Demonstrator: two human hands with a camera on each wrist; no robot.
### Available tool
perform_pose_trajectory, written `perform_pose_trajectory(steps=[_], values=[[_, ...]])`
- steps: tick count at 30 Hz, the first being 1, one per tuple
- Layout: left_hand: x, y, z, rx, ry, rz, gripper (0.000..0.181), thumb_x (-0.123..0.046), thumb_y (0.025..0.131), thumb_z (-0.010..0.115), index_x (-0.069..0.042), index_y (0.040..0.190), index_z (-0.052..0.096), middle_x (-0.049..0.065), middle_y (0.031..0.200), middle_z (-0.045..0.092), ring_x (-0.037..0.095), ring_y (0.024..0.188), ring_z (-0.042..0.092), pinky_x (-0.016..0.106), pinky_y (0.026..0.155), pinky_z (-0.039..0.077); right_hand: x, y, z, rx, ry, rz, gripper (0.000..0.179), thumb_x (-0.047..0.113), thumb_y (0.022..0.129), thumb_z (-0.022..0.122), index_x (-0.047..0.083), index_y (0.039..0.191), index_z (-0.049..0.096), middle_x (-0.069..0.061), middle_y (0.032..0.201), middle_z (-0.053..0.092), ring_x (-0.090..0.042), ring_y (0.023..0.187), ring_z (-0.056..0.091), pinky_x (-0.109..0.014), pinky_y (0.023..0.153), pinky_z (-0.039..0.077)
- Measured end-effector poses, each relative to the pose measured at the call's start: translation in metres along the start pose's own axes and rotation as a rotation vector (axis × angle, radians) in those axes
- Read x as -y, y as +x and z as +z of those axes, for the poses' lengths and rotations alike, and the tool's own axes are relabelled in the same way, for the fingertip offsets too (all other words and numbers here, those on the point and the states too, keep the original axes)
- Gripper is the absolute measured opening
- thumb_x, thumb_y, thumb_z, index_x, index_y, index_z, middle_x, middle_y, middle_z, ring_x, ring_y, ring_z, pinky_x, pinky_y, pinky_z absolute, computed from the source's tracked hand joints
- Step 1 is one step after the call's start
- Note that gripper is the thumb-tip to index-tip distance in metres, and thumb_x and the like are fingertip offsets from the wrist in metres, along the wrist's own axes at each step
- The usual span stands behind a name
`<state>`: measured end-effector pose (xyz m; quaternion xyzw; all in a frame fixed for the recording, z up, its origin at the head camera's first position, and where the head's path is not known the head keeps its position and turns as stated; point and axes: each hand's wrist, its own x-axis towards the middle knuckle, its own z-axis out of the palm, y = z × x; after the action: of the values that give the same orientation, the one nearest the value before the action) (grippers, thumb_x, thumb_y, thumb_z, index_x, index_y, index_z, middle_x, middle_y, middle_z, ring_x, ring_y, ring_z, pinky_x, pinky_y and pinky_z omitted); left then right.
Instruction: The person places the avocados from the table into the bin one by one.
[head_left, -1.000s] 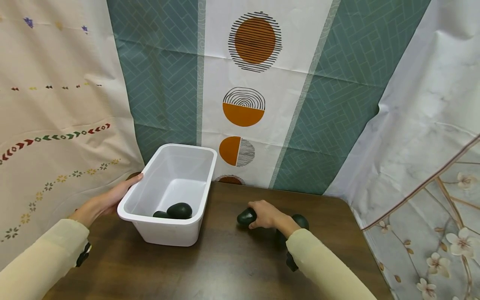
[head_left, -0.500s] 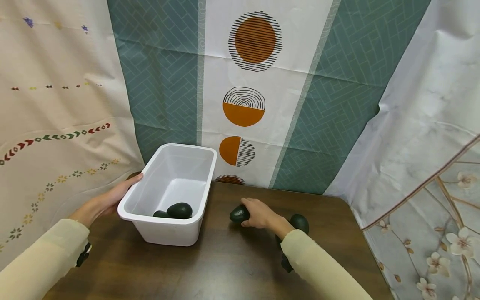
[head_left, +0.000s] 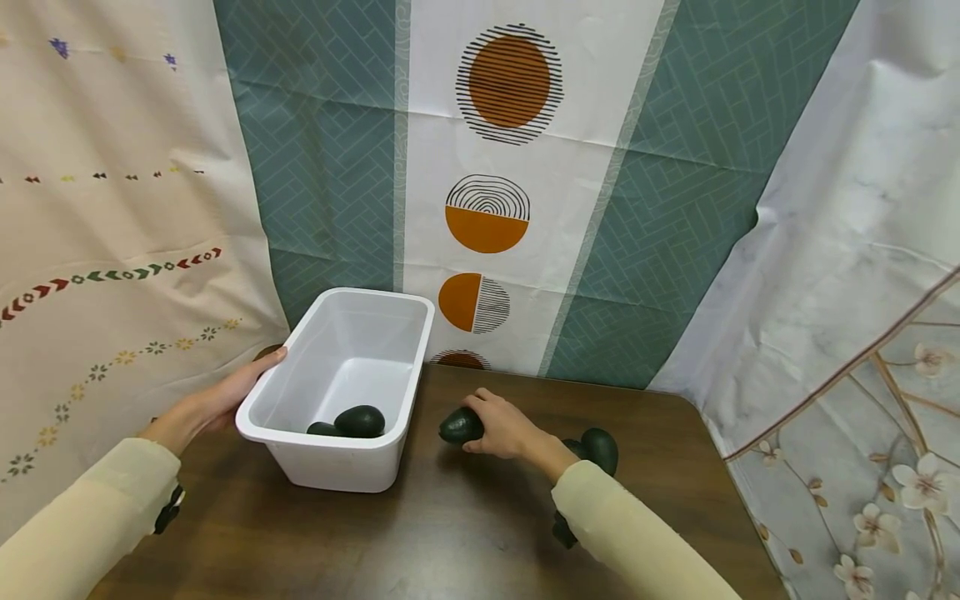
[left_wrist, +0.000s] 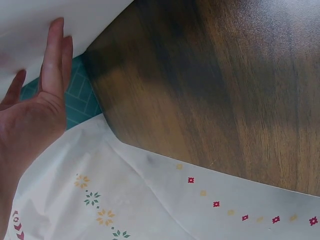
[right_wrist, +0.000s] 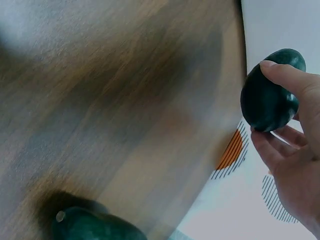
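Observation:
My right hand grips a dark green avocado above the table, to the right of a white plastic tub. In the right wrist view, the thumb lies over the held avocado and the fingertips support it from the other side. My left hand touches the tub's left side near the rim. Its fingers look straight against the tub wall in the left wrist view. Inside the tub, at the near end, lies an avocado with a second one partly hidden beside it.
More avocados lie on the brown wooden table, partly behind my right forearm. Patterned cloths hang at the back and both sides. A dark wrist device shows under the right sleeve.
My right hand has moved left toward the tub, carrying the avocado. More of the avocados behind the forearm now show. The left hand and tub have stayed in place.

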<state>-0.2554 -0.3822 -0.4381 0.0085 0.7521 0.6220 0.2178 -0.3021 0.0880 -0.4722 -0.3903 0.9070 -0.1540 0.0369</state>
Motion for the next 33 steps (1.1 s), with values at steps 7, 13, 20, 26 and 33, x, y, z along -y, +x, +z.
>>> perform_pose_trajectory(steps=[7,13,20,26,33], values=[[-0.001,0.000,0.001,-0.004,-0.002,-0.007,0.082,-0.065,0.111,0.022,-0.002,0.164,0.017,0.015,0.136,0.059,0.031,0.122,0.062,0.054,0.099,0.054,0.005,0.003,0.000,-0.013,0.015,-0.012,0.067,0.031,0.086,0.091,0.008,0.142,0.061,-0.007,0.131,0.058,-0.024,0.115,0.063,-0.042,0.101,0.054],[-0.002,-0.001,0.002,-0.007,-0.003,-0.011,0.082,-0.064,0.111,0.022,-0.002,0.164,0.016,0.014,0.136,0.059,0.031,0.123,0.061,0.054,0.100,0.054,0.006,0.004,-0.002,-0.030,0.028,-0.015,0.066,0.030,0.085,0.092,0.010,0.141,0.063,-0.007,0.129,0.059,-0.023,0.113,0.063,-0.041,0.100,0.054],[0.001,0.000,0.002,-0.008,-0.014,-0.019,0.083,-0.065,0.111,0.023,-0.002,0.164,0.015,0.014,0.137,0.059,0.028,0.122,0.062,0.050,0.099,0.054,0.009,0.004,-0.008,-0.036,0.038,-0.020,0.065,0.030,0.085,0.091,0.009,0.140,0.063,-0.006,0.129,0.059,-0.023,0.113,0.062,-0.040,0.100,0.054],[0.001,0.000,0.002,-0.005,-0.022,-0.016,0.083,-0.066,0.110,0.023,-0.003,0.163,0.016,0.011,0.134,0.061,0.027,0.121,0.062,0.051,0.099,0.054,0.012,0.006,-0.015,-0.063,0.058,-0.021,0.065,0.027,0.085,0.091,0.009,0.141,0.062,-0.007,0.130,0.060,-0.023,0.114,0.062,-0.042,0.100,0.054],[0.000,0.000,0.001,0.019,-0.026,-0.012,0.084,-0.066,0.111,0.021,-0.001,0.163,0.015,0.012,0.136,0.060,0.026,0.121,0.062,0.051,0.100,0.054,0.012,0.010,-0.022,-0.101,0.076,-0.028,0.065,0.025,0.086,0.091,0.011,0.142,0.061,-0.006,0.132,0.061,-0.023,0.115,0.062,-0.042,0.100,0.054]])
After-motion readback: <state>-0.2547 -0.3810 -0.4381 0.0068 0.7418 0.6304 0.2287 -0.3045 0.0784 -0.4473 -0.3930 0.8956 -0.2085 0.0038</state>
